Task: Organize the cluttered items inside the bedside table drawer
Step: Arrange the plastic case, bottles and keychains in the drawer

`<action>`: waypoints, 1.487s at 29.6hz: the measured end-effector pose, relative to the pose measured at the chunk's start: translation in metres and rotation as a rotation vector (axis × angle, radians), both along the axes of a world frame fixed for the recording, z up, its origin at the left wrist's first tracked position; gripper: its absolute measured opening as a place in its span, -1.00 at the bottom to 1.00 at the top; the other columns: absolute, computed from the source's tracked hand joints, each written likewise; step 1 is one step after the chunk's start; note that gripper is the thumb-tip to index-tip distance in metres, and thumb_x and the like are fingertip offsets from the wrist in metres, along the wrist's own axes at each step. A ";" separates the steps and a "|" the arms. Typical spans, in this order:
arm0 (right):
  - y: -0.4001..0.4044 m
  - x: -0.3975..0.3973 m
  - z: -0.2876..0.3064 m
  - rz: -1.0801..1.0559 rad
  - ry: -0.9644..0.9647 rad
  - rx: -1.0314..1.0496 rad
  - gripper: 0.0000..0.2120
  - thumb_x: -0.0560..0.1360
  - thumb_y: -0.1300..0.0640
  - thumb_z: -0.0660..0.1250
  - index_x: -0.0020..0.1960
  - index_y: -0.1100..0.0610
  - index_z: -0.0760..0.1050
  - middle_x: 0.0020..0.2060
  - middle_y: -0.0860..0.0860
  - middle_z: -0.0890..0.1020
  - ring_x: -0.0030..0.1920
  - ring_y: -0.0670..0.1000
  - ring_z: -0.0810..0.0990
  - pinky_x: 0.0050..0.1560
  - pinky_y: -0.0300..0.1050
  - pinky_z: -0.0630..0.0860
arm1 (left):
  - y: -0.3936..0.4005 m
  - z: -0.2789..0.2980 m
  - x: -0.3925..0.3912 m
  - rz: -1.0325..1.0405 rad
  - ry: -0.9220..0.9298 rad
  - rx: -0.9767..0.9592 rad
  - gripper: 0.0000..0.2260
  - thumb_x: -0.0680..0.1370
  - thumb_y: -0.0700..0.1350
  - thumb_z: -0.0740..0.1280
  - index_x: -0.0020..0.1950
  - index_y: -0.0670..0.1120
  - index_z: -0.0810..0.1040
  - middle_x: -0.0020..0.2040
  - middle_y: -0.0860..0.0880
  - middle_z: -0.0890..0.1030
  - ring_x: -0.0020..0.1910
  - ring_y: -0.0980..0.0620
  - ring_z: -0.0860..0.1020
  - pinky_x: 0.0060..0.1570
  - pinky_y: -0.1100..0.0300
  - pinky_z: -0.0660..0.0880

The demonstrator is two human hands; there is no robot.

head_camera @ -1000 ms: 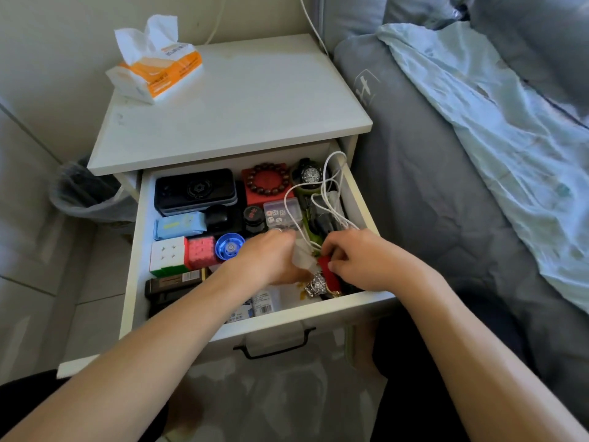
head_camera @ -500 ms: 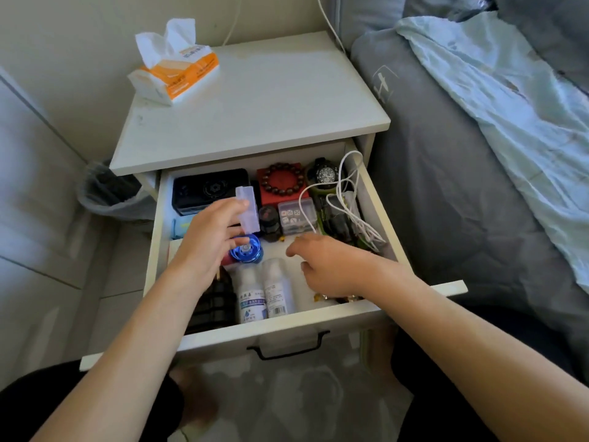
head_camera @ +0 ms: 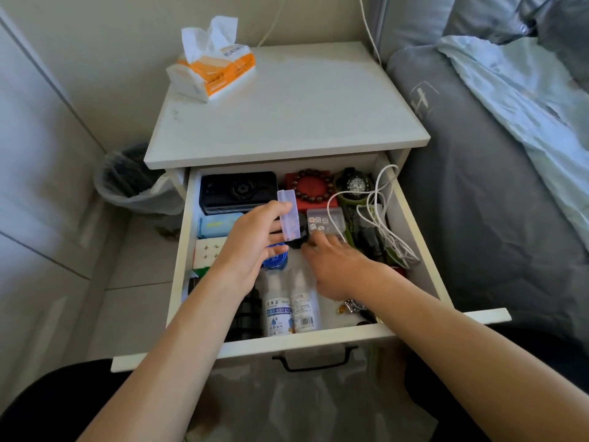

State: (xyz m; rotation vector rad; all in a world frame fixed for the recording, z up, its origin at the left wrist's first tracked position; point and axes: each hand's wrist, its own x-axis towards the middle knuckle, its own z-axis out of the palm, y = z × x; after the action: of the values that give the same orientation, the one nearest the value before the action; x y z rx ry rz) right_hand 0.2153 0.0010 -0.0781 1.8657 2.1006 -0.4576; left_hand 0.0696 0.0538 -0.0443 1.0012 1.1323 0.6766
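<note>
The open white drawer (head_camera: 424,250) holds mixed clutter. My left hand (head_camera: 251,240) holds a small clear plastic box (head_camera: 289,215) upright above the drawer's middle. My right hand (head_camera: 338,266) reaches in beside it, fingertips at a small black round jar (head_camera: 301,239); whether it grips the jar is unclear. Around them lie a black device (head_camera: 237,189), a bead bracelet on a red box (head_camera: 310,189), a green-strapped watch (head_camera: 353,186), a clear dice box (head_camera: 325,220), a tangled white cable (head_camera: 379,218), a blue disc (head_camera: 275,260), two white bottles (head_camera: 290,304) and a puzzle cube (head_camera: 207,253).
A tissue pack (head_camera: 212,71) sits on the bedside table top (head_camera: 287,116). A lined bin (head_camera: 134,180) stands on the floor at the left. The bed with grey and light blue bedding (head_camera: 494,154) borders the right side. A metal watch (head_camera: 353,304) lies at the drawer front.
My left hand lifted the clear box out of the right side and carried it to the drawer's middle. My right hand moved left and back toward the black jar.
</note>
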 end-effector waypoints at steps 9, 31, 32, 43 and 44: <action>0.006 -0.003 0.000 0.021 -0.078 -0.047 -0.50 0.55 0.18 0.15 0.48 0.22 0.24 0.47 0.20 0.19 0.44 0.22 0.23 0.36 0.11 0.33 | 0.000 0.001 0.000 -0.023 0.031 0.024 -0.60 0.34 0.13 0.39 0.12 -0.01 0.65 -0.06 -0.04 0.74 -0.07 0.03 0.69 -0.16 0.16 0.55; 0.000 0.010 -0.003 -0.071 -0.100 -0.022 -0.54 0.55 0.11 0.22 0.42 0.14 0.27 0.37 0.18 0.25 0.35 0.24 0.31 0.23 0.12 0.40 | -0.002 0.000 0.002 -0.038 0.033 0.023 -0.64 0.39 0.11 0.40 0.12 0.00 0.64 -0.05 -0.03 0.74 -0.03 -0.01 0.69 -0.11 0.15 0.57; 0.001 0.009 -0.003 -0.073 -0.115 -0.037 -0.53 0.54 0.11 0.22 0.43 0.15 0.26 0.37 0.19 0.25 0.35 0.24 0.31 0.25 0.13 0.39 | -0.002 0.000 0.001 -0.038 0.036 0.023 -0.67 0.43 0.10 0.40 0.12 -0.01 0.64 -0.04 -0.04 0.74 -0.02 -0.01 0.69 -0.11 0.15 0.57; -0.026 0.020 0.005 0.129 -0.113 -0.296 -0.76 0.58 0.13 0.20 0.23 0.14 0.44 0.16 0.09 0.48 -0.05 0.05 0.46 -0.11 -0.07 0.39 | 0.000 0.003 0.000 -0.094 0.041 0.040 -0.76 0.55 0.06 0.36 0.15 -0.01 0.63 -0.05 -0.01 0.74 -0.06 0.05 0.69 -0.07 0.17 0.57; -0.026 0.022 0.006 0.114 -0.099 -0.303 -0.77 0.57 0.12 0.21 0.20 0.12 0.46 0.14 0.07 0.50 -0.05 0.05 0.48 -0.10 -0.07 0.43 | 0.000 0.004 0.001 -0.102 0.042 0.043 -0.76 0.55 0.06 0.36 0.15 -0.01 0.63 -0.05 0.00 0.74 -0.08 0.07 0.69 -0.07 0.18 0.58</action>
State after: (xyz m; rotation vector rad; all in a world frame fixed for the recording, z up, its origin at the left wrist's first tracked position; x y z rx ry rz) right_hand 0.2378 -0.0255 -0.0722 1.5579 1.9365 -0.6046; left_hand 0.0702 0.0539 -0.0402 1.1066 1.0994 0.6032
